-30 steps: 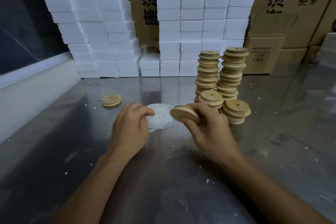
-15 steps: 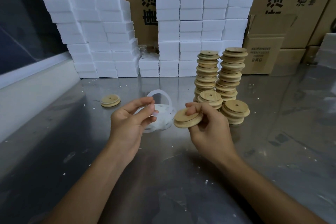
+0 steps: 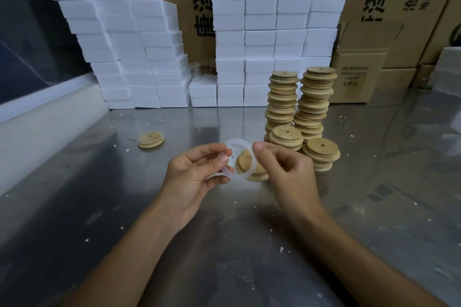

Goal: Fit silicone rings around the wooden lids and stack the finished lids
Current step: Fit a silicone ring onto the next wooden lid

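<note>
Above the middle of the steel worktop (image 3: 249, 244) the left hand (image 3: 192, 177) pinches a translucent silicone ring (image 3: 238, 161) between thumb and fingertips at the ring's left side, holding it upright and facing the camera. The right hand (image 3: 287, 172) has its fingers curled round a wooden lid (image 3: 252, 171), which shows partly through the ring's opening and below it; the thumb tip sits at the ring's right rim. The ring is in front of the lid, not yet seated around it.

Just beyond the right hand, toward the far edge, stand four stacks of wooden lids: two tall stacks (image 3: 299, 99) side by side, leaning slightly, and two short stacks (image 3: 306, 149) in front of them, close behind the knuckles. A single lid (image 3: 150, 140) lies flat well off to the left, apart from everything else.

Along the far edge, white foam blocks (image 3: 262, 32) are piled in high columns, with cardboard boxes (image 3: 361, 70) behind and to the right. Small white crumbs are scattered across the worktop.
</note>
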`<state>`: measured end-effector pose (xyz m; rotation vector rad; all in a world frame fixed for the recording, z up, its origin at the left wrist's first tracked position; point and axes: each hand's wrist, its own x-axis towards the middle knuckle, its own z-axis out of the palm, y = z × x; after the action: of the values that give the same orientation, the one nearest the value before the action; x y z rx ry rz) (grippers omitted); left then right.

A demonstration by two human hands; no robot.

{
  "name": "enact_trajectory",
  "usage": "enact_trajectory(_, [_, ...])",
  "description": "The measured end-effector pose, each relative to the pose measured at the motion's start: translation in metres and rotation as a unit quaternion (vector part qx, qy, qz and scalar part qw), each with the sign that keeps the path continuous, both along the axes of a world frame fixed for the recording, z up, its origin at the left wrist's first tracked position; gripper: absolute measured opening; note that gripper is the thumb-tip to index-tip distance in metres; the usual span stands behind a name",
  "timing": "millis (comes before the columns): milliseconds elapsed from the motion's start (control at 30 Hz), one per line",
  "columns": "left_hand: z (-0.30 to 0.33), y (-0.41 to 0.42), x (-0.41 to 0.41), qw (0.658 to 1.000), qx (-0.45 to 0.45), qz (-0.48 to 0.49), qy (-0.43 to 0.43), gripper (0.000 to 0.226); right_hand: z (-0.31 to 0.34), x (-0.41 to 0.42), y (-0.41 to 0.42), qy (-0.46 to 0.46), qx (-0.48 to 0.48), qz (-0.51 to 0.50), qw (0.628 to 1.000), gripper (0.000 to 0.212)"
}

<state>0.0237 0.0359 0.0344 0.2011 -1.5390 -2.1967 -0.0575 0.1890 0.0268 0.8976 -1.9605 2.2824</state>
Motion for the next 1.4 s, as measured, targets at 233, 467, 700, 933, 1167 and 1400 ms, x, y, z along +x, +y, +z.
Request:
enact_trajectory(233, [-0.003,0.004,-0.002,0.999,-0.038,0.030,-0.001,0.034,-0.007,-0.002,-0.004,0.035,0.007,-0.014,0.999,0.012])
enact_trajectory(467, [-0.004,0.009,-0.003,0.995,-0.054,-0.006,-0.079,0.044,-0.009,-0.002,-0.002,0.091,0.026,-0.018,0.995,0.006])
enact_trajectory(700, [-0.005,0.012,-0.003,0.995,-0.047,-0.027,-0.080,0.031,-0.008,0.003,-0.003,0.090,0.049,0.016,0.995,0.003])
enact_trajectory(933, [-0.010,0.009,-0.003,0.992,-0.101,0.002,-0.073,0.036,-0.008,-0.001,-0.004,0.070,0.046,-0.012,0.996,0.006])
enact_trajectory(1167, [-0.013,0.007,-0.005,0.991,-0.125,0.033,-0.045,0.036,-0.012,-0.010,-0.004,0.054,0.031,-0.002,0.998,0.007])
enact_trajectory(1400, [-0.012,0.006,-0.005,0.986,-0.155,0.060,-0.024,0.029,-0.009,-0.011,-0.003,-0.025,0.004,0.034,0.999,0.007])
